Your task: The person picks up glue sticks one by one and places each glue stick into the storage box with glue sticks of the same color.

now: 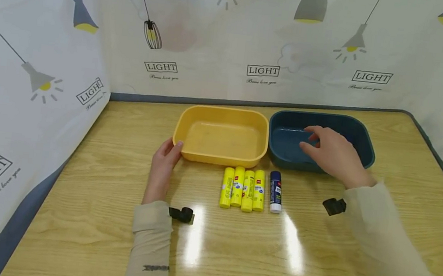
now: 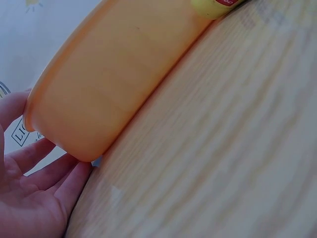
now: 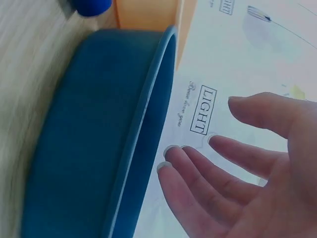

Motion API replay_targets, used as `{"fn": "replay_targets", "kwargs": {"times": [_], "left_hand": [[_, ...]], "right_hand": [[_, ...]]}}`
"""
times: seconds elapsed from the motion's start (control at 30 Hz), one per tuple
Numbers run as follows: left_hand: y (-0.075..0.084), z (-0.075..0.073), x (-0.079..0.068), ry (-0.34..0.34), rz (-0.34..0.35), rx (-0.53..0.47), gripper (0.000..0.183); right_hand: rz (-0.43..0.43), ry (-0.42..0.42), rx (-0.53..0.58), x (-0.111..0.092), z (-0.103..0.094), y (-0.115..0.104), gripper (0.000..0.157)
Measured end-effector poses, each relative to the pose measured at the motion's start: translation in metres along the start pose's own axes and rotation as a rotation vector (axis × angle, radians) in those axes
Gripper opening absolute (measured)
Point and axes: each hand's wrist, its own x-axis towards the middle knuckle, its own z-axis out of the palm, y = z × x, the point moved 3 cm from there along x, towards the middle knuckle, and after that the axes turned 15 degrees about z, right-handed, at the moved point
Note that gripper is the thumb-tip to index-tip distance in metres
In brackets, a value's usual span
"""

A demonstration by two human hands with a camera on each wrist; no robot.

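A yellow plastic bin (image 1: 219, 159) and a dark blue plastic bin (image 1: 296, 164) stand side by side. At the yellow bin's near left corner, my left hand (image 1: 163, 168) grips it, thumb at the rim and the other fingers (image 2: 54, 168) against the outer side. My right hand (image 1: 336, 155) hovers over the blue bin, fingers spread and loosely bent with nothing held. In front of the yellow bin lies a row of several yellow glue sticks (image 1: 248, 191). Apart from them, to the right, lies one dark blue glue stick (image 1: 275, 192) with a white end.
The wood-grain table (image 1: 92, 223) carries everything. Behind it and along both sides hangs a white sheet (image 1: 224, 42) printed with lamps and the word LIGHT. Black straps with small mounts (image 1: 181, 214) sit at both wrists.
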Motion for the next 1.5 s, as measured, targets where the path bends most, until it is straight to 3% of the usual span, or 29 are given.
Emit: {"fn": "replay_targets", "kwargs": {"times": [0.37, 0.67, 0.8, 1.13, 1.5], "left_hand": [[-0.001, 0.000, 0.001, 0.001, -0.011, 0.035, 0.064], [0.001, 0.001, 0.002, 0.004, -0.006, 0.002, 0.058], [0.000, 0.000, 0.004, 0.010, 0.006, -0.008, 0.059], [-0.020, -0.005, 0.008, 0.021, -0.013, 0.014, 0.062], [-0.016, -0.004, 0.007, 0.017, -0.021, 0.029, 0.058]], "right_hand": [[-0.039, 0.025, 0.126, -0.022, 0.013, 0.002, 0.061], [-0.059, 0.054, 0.218, -0.042, 0.021, 0.001, 0.058], [-0.064, 0.052, 0.233, -0.046, 0.024, 0.000, 0.057], [-0.071, 0.050, 0.240, -0.053, 0.033, 0.001, 0.051], [-0.046, 0.016, 0.209, -0.049, 0.048, -0.003, 0.052]]}}
